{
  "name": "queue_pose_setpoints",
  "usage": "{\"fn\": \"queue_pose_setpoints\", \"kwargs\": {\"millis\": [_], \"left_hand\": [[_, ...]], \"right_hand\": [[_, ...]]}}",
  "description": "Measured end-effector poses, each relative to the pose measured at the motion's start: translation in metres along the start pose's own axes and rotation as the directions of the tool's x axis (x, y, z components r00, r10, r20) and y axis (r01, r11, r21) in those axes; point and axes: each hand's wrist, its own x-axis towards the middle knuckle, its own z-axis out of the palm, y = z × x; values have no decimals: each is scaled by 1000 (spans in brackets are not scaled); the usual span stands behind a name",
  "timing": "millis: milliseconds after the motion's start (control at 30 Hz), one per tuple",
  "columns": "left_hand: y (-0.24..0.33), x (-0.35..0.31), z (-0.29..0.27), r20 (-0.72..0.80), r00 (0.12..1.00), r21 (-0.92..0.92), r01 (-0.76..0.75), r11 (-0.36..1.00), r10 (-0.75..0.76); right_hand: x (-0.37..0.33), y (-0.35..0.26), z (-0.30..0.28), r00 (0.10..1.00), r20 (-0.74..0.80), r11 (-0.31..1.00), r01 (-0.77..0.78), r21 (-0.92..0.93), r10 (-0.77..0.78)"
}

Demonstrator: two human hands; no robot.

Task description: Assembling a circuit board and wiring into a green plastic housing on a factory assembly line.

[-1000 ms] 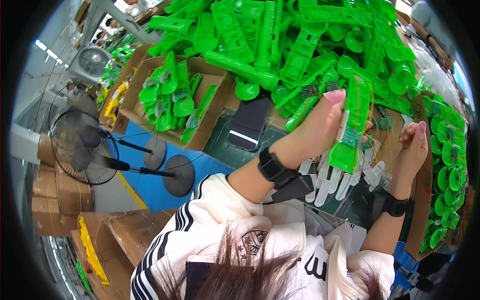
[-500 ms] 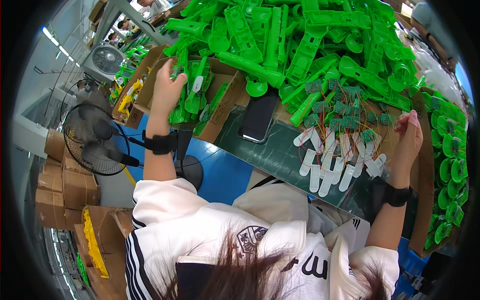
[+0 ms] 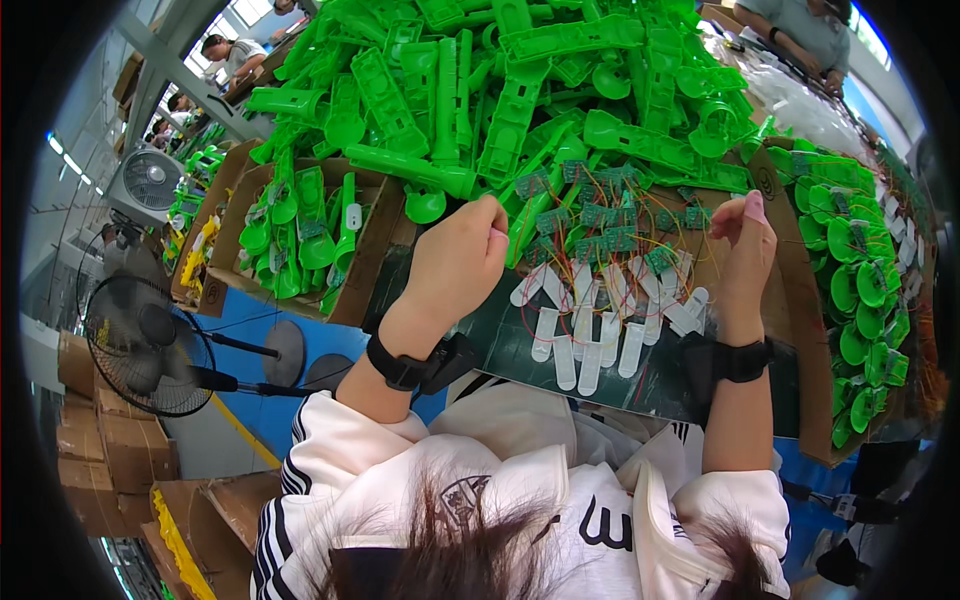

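Note:
My left hand (image 3: 455,262) hovers over the green worktop, between the carton and the wired boards. Its fingers curl under and are mostly hidden, so I cannot tell whether it holds anything. My right hand (image 3: 742,250) is beside the right end of the boards, thumb and fingers apart, with nothing seen in it. Between the hands lie several small green circuit boards (image 3: 610,215) with red and yellow wires, joined to white plastic strips (image 3: 590,365). Behind them rises a large heap of green plastic shell parts (image 3: 460,100).
At left an open carton (image 3: 372,255) holds green parts (image 3: 314,225), one bearing a small white piece. At right, rows of green parts with boards (image 3: 850,260) lie beyond a cardboard edge (image 3: 800,320). A black fan (image 3: 150,340) stands at lower left. Another person (image 3: 800,40) sits at far right.
My left hand has come away from the left carton, moving right and nearer me to the wired boards. The phone is now hidden. The view has shifted; my right hand stays beside the boards.

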Motion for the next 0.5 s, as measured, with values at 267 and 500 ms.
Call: {"fn": "queue_pose_setpoints", "kwargs": {"millis": [267,500], "left_hand": [[28,57,66,160,961,-963,202,-179,224],[22,56,85,222,915,-819,363,-444,338]], "right_hand": [[39,11,22,915,360,786,355,-507,-180],[72,0,25,853,409,164,477,-864,-324]]}}
